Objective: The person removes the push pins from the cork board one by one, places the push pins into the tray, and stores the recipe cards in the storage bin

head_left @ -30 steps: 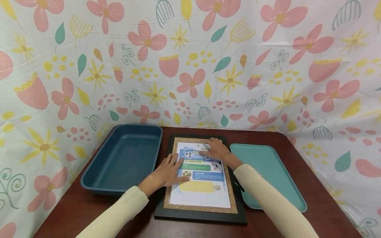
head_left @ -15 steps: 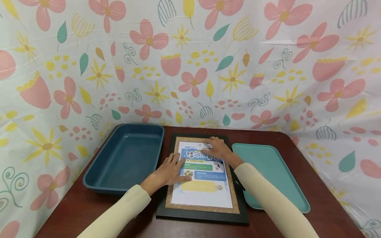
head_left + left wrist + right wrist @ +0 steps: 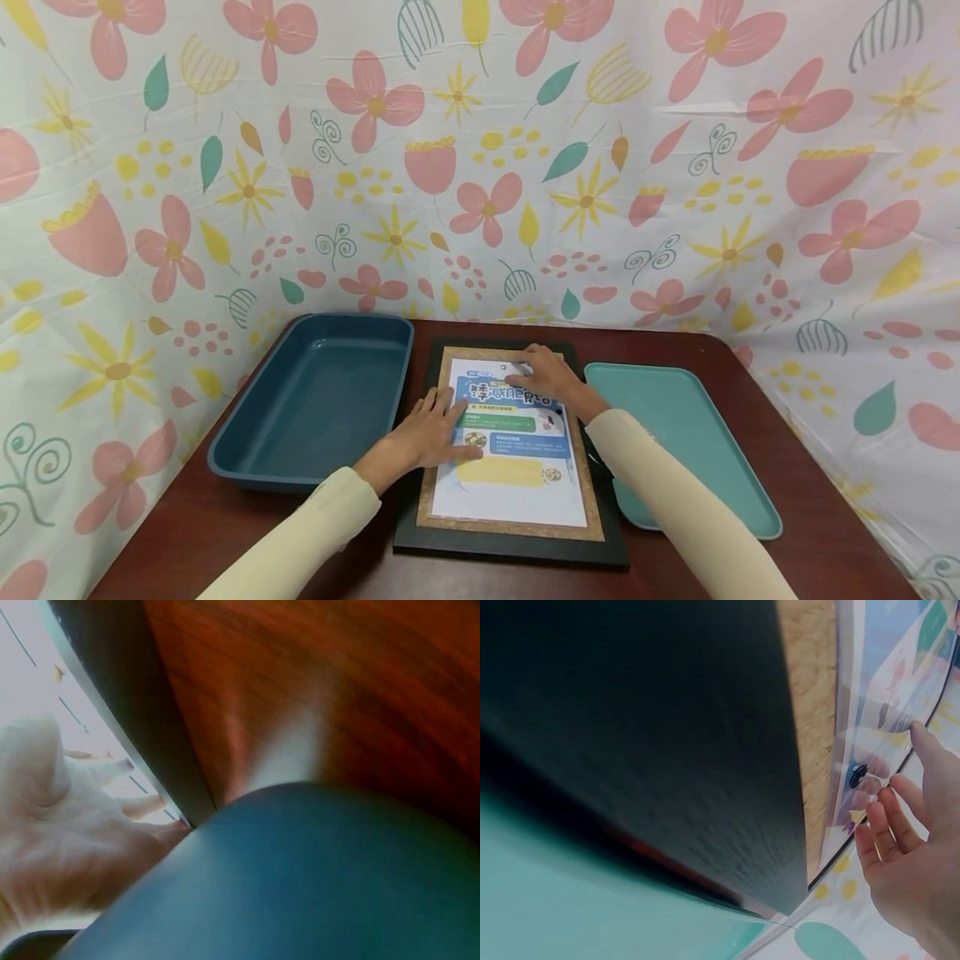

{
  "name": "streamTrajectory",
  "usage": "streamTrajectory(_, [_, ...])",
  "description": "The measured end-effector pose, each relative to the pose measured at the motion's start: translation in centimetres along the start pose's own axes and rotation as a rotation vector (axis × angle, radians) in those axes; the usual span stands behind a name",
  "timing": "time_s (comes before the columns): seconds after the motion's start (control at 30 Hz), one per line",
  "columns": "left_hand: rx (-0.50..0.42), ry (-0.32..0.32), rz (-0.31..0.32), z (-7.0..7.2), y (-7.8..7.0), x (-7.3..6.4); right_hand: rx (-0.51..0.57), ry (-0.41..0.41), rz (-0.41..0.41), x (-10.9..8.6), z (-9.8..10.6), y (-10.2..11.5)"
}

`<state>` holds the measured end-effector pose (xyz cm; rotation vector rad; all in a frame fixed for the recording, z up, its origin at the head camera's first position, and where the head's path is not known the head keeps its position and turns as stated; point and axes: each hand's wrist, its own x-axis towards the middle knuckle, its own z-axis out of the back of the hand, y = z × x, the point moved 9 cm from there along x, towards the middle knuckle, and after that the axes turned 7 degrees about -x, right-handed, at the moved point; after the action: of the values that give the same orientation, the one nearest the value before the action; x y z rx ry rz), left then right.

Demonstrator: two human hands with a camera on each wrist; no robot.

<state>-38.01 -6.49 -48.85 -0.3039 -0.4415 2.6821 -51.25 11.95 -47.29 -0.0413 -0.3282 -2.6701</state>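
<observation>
A printed poster sheet (image 3: 510,504) lies on a cork board (image 3: 510,531) with a black frame (image 3: 510,550). My left hand (image 3: 427,433) rests on the poster's left side, fingers spread and thumb pointing inward. In the left wrist view, its palm (image 3: 52,847) shows beside the frame. My right hand (image 3: 551,375) touches the poster's upper right, fingers slightly bent and holding nothing. The right wrist view shows its fingertips (image 3: 885,802) near the sheet's glossy surface. A small pin-like dot (image 3: 503,367) marks the poster's top. Part of the top right corner is hidden by my right hand.
To the left stands a deep dark blue tray (image 3: 247,475). A shallow teal tray (image 3: 682,417) lies on the right, partly behind my right sleeve (image 3: 675,500). The brown table (image 3: 637,337) meets a flower-patterned cloth (image 3: 480,125) at the back.
The head view has shifted very slightly since the earliest frame. Both hands stay in the same places on the poster, and the board has not visibly moved.
</observation>
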Motion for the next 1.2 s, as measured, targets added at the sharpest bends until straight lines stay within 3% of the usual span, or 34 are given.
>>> streamTrajectory(0.4, [-0.003,0.009,0.013,0.0,-0.2,-0.1,-0.038,0.003,-0.021,0.9,-0.2,0.5])
streamTrajectory(1.2, [0.004,-0.005,-0.003,0.1,0.0,0.1,0.153,-0.038,-0.032,2.0,-0.5,0.7])
